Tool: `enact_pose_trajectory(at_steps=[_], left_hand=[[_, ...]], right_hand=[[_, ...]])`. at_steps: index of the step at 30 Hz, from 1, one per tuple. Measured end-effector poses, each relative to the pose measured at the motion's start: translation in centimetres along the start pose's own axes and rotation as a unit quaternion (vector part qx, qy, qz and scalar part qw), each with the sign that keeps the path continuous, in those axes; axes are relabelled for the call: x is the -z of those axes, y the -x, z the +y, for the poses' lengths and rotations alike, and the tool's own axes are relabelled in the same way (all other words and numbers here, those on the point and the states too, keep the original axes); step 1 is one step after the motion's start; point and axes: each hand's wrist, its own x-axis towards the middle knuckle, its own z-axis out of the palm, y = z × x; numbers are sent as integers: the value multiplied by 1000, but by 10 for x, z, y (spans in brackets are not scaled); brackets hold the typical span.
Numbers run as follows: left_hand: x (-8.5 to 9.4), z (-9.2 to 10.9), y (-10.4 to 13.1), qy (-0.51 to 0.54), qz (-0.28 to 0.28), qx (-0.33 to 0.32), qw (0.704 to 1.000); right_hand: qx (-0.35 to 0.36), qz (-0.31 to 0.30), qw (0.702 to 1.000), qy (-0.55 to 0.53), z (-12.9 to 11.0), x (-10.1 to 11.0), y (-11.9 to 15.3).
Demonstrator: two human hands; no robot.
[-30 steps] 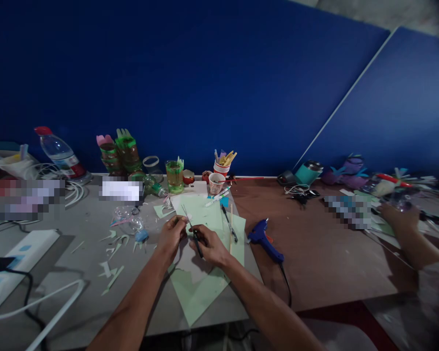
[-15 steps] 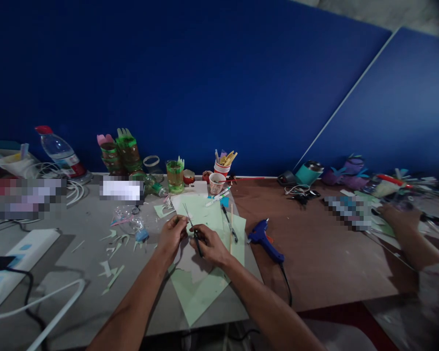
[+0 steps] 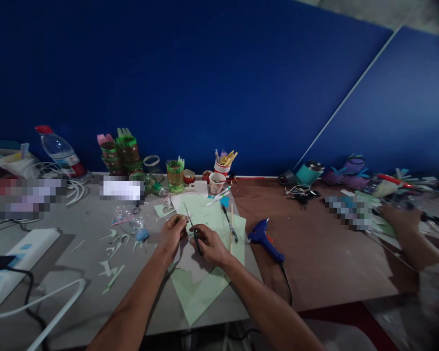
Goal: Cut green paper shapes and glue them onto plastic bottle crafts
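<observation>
My right hand (image 3: 209, 243) is closed around the black handle of a pair of scissors (image 3: 196, 240), whose thin blades point up and away, slightly parted. Just left of the blades, my left hand (image 3: 173, 235) is closed in a pinch; whatever sits between its fingertips is too small to make out. Both hands are over light green paper sheets (image 3: 205, 295) on the table. Pale paper offcuts (image 3: 113, 280) lie scattered to the left. A black pen (image 3: 230, 224) rests on the sheets right of my hands.
A blue glue gun (image 3: 266, 241) lies to the right, its cord running toward the front edge. Behind stand a paper cup (image 3: 217, 184) and green-painted cups (image 3: 174, 176). A white power strip (image 3: 18, 268) is at left. Another person's hand (image 3: 402, 219) is at far right.
The scissor blades appear slightly shifted between my hands, which otherwise stay almost in place. The other person's hand at the right has moved slightly.
</observation>
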Motion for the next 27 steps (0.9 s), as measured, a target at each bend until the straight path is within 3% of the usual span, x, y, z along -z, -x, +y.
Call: enact_pose_trajectory(at_steps=[10, 19, 27], left_hand=[[1, -1, 0, -2, -1, 1, 1000], [8, -5, -6, -55, 12, -39, 998], [12, -8, -9, -87, 54, -74, 992]], right_hand=[[11, 3, 1000, 17, 0, -1, 0], [21, 5, 998, 53, 5, -1, -1], [13, -11, 998, 58, 5, -1, -1]])
